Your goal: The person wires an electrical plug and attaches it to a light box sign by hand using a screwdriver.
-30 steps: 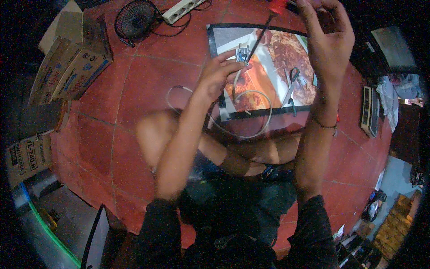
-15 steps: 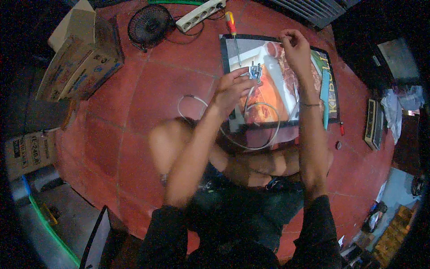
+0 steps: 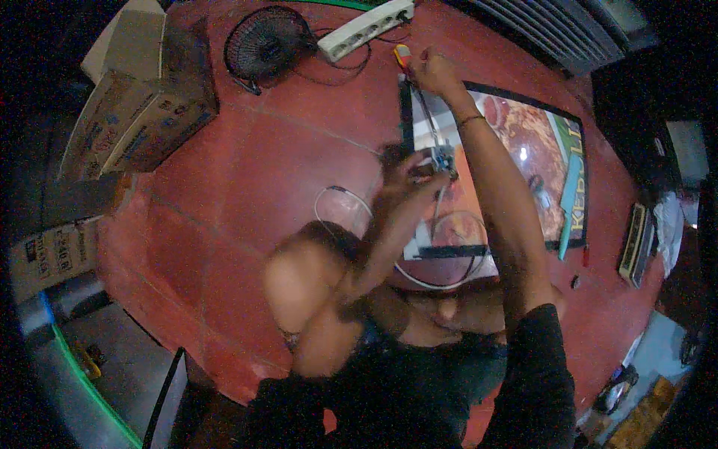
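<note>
My left hand (image 3: 407, 179), blurred, is closed on a small silvery-and-bluish part (image 3: 444, 158), whose exact kind I cannot make out. It is held over the left side of a framed food poster panel (image 3: 516, 142). A pale cable (image 3: 441, 284) loops below it, across the floor and the panel's near edge. Stretched forward, my right hand (image 3: 436, 72) has its fingers curled at the red-and-yellow handle of a screwdriver (image 3: 403, 57). The screwdriver's shaft points back toward the small part. Some right fingertips are hidden behind the hand.
A black fan (image 3: 269, 46) and a white power strip (image 3: 365, 31) are at the far side. Cardboard boxes (image 3: 142, 135) stand left. A turquoise strip (image 3: 570, 206) lies on the panel's right side; a radio-like box (image 3: 634, 243) is farther right. My bent legs (image 3: 299, 280) are close below.
My right hand has moved left from over the panel to the screwdriver handle, and the screwdriver has tilted slightly. My left hand still holds the small part. The whole view has shifted.
</note>
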`<action>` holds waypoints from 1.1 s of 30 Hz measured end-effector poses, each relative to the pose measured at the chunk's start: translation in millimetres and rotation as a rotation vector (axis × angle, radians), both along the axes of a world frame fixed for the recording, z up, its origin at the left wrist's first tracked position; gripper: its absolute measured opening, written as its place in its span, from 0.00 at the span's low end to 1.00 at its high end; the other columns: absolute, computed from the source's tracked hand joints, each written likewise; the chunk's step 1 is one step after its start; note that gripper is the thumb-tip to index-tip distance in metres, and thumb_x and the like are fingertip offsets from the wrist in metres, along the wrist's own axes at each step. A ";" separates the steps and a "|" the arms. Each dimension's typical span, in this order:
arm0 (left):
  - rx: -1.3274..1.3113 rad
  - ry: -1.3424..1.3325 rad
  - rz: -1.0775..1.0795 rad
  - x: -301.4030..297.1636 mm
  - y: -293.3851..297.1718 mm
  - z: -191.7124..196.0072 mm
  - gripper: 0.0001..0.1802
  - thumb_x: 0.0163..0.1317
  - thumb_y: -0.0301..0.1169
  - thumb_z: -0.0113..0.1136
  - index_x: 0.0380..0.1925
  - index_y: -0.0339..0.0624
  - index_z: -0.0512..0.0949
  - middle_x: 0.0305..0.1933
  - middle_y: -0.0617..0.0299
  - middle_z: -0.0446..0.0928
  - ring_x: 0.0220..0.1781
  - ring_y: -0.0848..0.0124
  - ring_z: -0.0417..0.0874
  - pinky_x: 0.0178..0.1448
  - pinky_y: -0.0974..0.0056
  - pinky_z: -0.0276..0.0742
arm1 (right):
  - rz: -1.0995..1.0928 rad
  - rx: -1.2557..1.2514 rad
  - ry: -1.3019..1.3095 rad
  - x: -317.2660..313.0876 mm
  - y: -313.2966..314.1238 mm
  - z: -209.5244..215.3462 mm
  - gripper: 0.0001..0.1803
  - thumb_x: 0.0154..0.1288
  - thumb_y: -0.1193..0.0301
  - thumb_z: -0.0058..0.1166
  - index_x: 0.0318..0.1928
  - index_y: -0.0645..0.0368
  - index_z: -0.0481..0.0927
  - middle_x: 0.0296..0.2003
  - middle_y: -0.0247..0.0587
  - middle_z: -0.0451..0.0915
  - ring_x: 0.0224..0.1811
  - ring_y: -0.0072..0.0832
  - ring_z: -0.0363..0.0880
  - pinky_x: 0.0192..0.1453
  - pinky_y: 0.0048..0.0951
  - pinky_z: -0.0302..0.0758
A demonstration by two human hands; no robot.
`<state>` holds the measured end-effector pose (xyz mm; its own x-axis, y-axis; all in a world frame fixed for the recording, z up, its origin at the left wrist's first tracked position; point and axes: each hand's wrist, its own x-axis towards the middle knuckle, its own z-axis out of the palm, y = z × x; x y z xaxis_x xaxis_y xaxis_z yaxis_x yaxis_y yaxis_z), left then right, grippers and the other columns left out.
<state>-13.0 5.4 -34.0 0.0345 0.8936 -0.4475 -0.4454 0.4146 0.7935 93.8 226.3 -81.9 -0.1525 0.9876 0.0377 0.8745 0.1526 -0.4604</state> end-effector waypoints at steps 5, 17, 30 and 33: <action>0.049 0.059 -0.181 -1.8 14.9 -1.8 0.20 0.51 0.32 0.62 0.44 0.35 0.75 0.32 0.61 0.78 0.34 0.73 0.78 0.39 0.69 0.74 | 0.071 0.120 -0.265 -5.5 37.5 -29.4 0.29 0.58 0.51 0.49 0.44 0.68 0.74 0.38 0.62 0.78 0.44 0.55 0.77 0.46 0.45 0.74; 0.083 0.273 -0.251 -5.9 13.9 7.6 0.17 0.51 0.33 0.64 0.38 0.36 0.76 0.31 0.63 0.78 0.32 0.75 0.77 0.34 0.71 0.73 | 0.486 -0.015 0.051 68.9 -36.8 12.3 0.35 0.61 0.64 0.53 0.61 0.67 0.52 0.46 0.61 0.74 0.49 0.40 0.77 0.50 0.35 0.73; 0.206 0.045 -0.141 -2.1 18.7 29.1 0.17 0.55 0.24 0.59 0.47 0.36 0.73 0.38 0.63 0.79 0.40 0.74 0.79 0.43 0.72 0.74 | 0.013 0.061 0.710 86.8 -121.2 118.8 0.26 0.61 0.67 0.57 0.54 0.60 0.60 0.35 0.44 0.76 0.36 0.27 0.78 0.33 0.26 0.75; 0.218 0.190 -0.221 1.0 19.0 25.8 0.15 0.58 0.25 0.56 0.46 0.36 0.74 0.36 0.64 0.80 0.40 0.74 0.79 0.43 0.73 0.74 | -0.180 0.628 0.535 96.1 -165.2 170.9 0.25 0.58 0.74 0.59 0.52 0.60 0.61 0.37 0.38 0.72 0.32 0.22 0.73 0.32 0.21 0.74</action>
<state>-12.0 24.3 -8.2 0.1721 0.9491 -0.2639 -0.1996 0.2959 0.9341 189.9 61.1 89.0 0.2002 0.7666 0.6101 0.5979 0.3977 -0.6960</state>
